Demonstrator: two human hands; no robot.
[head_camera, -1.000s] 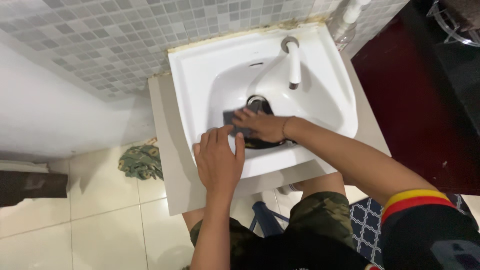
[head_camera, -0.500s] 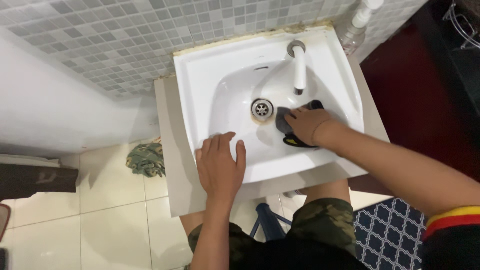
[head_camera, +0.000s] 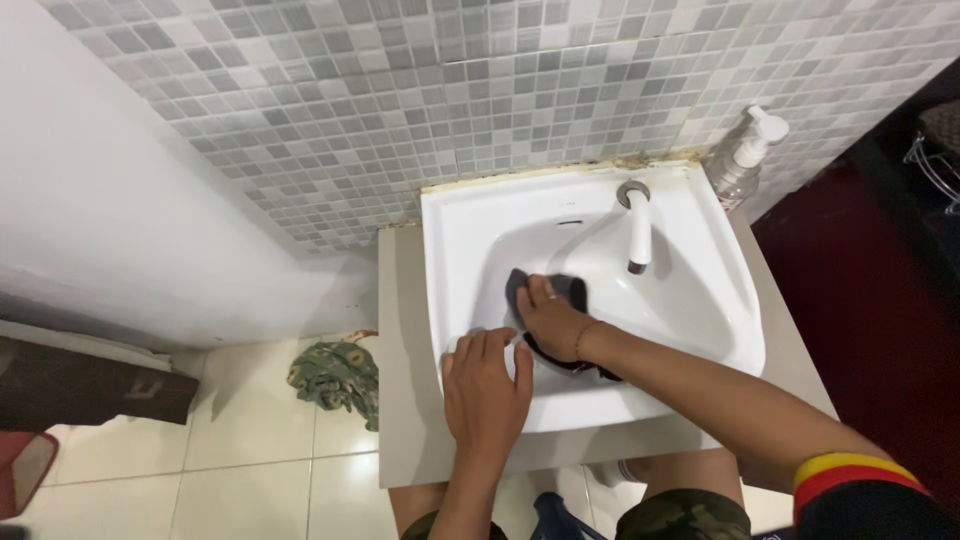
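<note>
**Hands on the basin: cloth now at the left inner wall**

Right hand (head_camera: 550, 318) presses flat on a dark cloth (head_camera: 560, 300) inside the white sink (head_camera: 700, 300), fingers spread over it rather than pinching it; palm pins the cloth to the bowl. Left hand (head_camera: 487, 385) lies open, fingers loosely spread, braced on the sink's front-left rim. It holds nothing.

What changed:
- Half a second ago the cloth and right hand sat right of the drain, under the tap side. A second ago they covered the drain itself.
- Now the cloth is on the left slope of the bowl, just beside the left hand. So the right hand is sweeping side to side across the bowl.
- Left hand has barely shifted on the rim; it acts as the anchor throughout.
- Camera view has pulled back and shifted; more wall shows now.

My read: wiping is mid-pass, covering the bowl zone by zone. Centre, right and left slopes have been touched. Back wall near the tap (head_camera: 638, 225) and the rim look untouched in these views, though I cannot tell for sure.

Drain is hidden under the hand and cloth at this moment.

Around it: clear pump bottle (head_camera: 745, 155) at the back-right corner against the mosaic tile wall (head_camera: 400, 100); grey bench (head_camera: 400, 400) carrying the sink; a crumpled green rag (head_camera: 335, 375) on the floor tiles, left of the bench.
</note>
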